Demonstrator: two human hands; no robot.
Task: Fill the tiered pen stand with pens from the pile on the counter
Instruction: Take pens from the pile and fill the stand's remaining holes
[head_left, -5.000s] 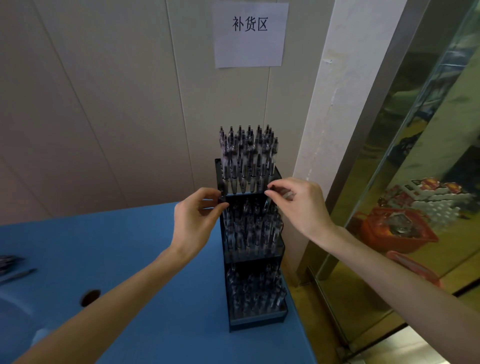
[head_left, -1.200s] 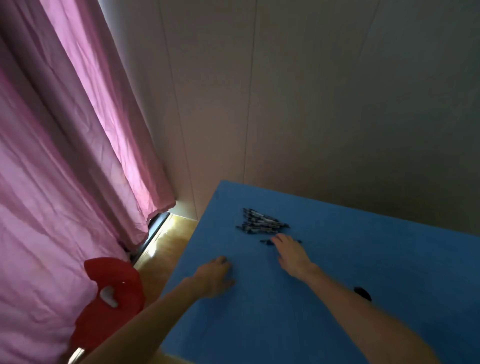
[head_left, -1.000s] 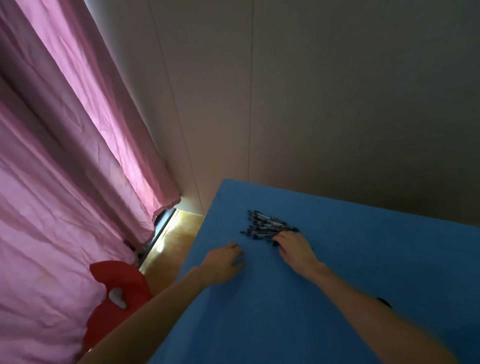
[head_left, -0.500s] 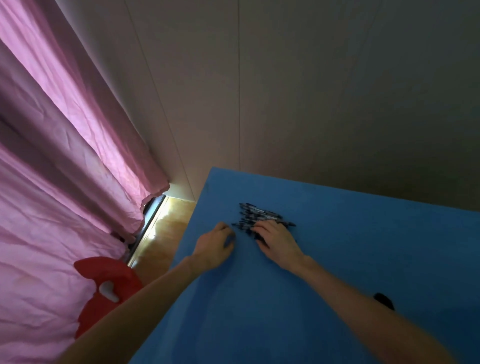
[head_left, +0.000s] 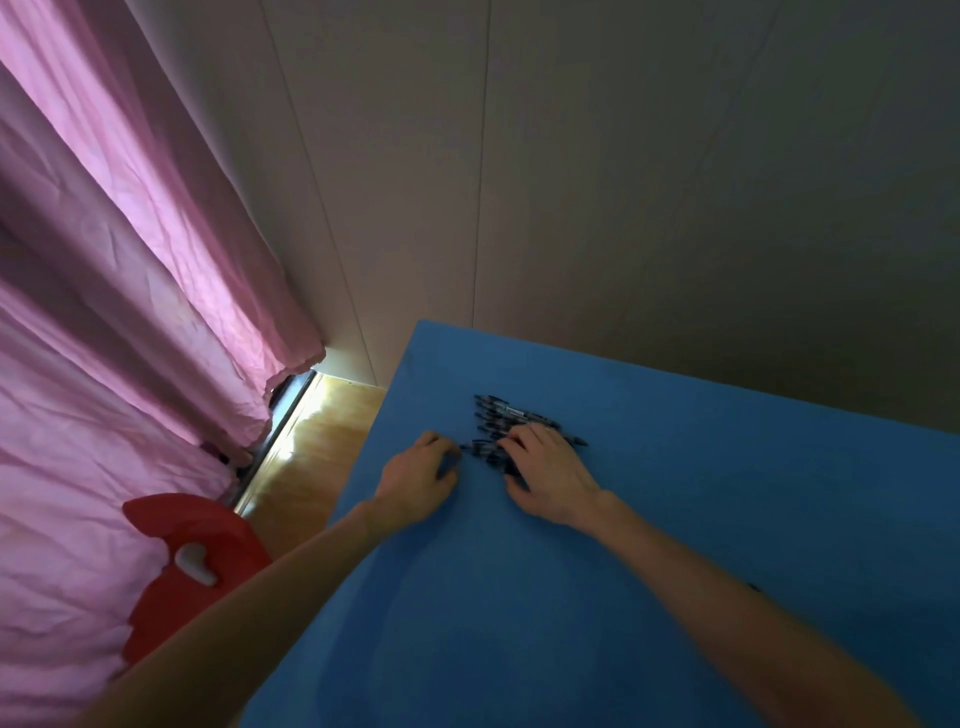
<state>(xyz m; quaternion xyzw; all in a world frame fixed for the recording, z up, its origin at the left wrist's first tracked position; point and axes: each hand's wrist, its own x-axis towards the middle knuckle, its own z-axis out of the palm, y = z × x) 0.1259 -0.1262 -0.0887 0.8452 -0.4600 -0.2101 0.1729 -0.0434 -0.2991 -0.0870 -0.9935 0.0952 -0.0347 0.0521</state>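
The step in hand looks like gathering a fresh batch from the loose pile of dark-barrelled pens (head_left: 506, 415), which lies on the flat blue counter top (head_left: 675, 519) near its far left corner, close to the pale panelled wall (head_left: 623, 182). The right hand (head_left: 548, 470) lies palm down over the near side of the pile, its fingers (head_left: 511, 441) curled onto several pens; whether it has closed on any of them I cannot tell, since the hand covers the contact. The left hand (head_left: 418, 480) rests on the counter just beside the pile's left end, fingers bent loosely, holding nothing that shows, though one pen tip reaches close to them. The next move, as I judge it, calls for raking a few pens together, squaring them into a bundle with both hands, and lifting them without scattering the rest toward the counter edge. The tiered pen stand is out of view here, so how full its tiers are cannot be told. Left of the counter hang a creased pink curtain (head_left: 114, 312) and, below it, a red plastic object (head_left: 192, 561).
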